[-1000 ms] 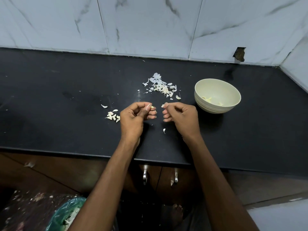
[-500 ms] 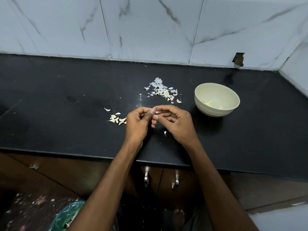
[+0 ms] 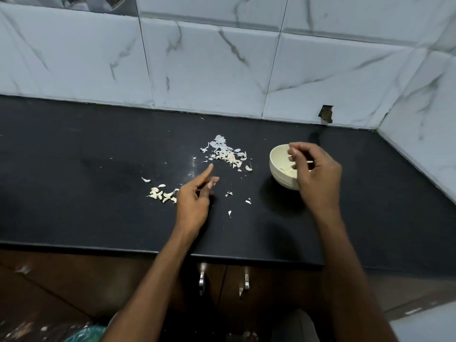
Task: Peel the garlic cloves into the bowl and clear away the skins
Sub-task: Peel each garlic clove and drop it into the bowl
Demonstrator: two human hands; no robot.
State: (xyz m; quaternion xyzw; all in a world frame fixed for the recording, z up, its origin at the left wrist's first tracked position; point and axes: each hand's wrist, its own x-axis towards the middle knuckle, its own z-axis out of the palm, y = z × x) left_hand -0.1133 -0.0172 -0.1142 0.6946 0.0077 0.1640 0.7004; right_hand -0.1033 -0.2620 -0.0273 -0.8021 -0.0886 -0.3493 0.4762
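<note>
Now right hand [image 3: 315, 174] over bowl [image 3: 276, 166]

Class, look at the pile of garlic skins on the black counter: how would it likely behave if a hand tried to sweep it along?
The pile of garlic skins looks thin, curled and papery, so it is probably very light and would scatter rather than slide together. Stray flakes already lie apart on the counter, hinting that they drift easily. Flat bits may cling to the smooth surface.

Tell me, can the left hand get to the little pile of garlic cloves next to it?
Probably yes. The left hand hovers just right of the unpeeled cloves on the black counter, with nothing lying between them. Its fingers look loosely spread and seem to hold nothing.
</note>
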